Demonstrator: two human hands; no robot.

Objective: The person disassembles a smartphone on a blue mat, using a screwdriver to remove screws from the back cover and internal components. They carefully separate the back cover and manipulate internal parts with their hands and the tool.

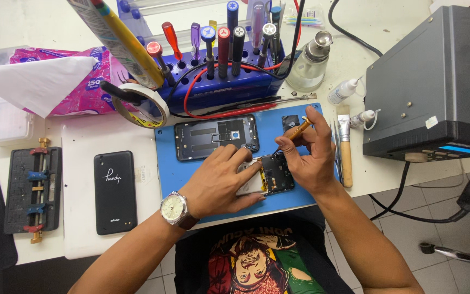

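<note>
White tabletop (pixel 44 228) carries a blue mat (pixel 169 169) at its near edge, and on the mat lies an opened phone (pixel 272 174) with its insides showing. The left hand (pixel 221 182), a watch (pixel 173 207) on its wrist, presses flat on the phone's left half, fingers spread. The right hand (pixel 311 155) pinches a small screwdriver (pixel 298 130) whose tip points down at the phone. Farther back on the mat lies a dark phone frame (pixel 216 137); a black phone (pixel 115 191) lies toward the left edge.
</note>
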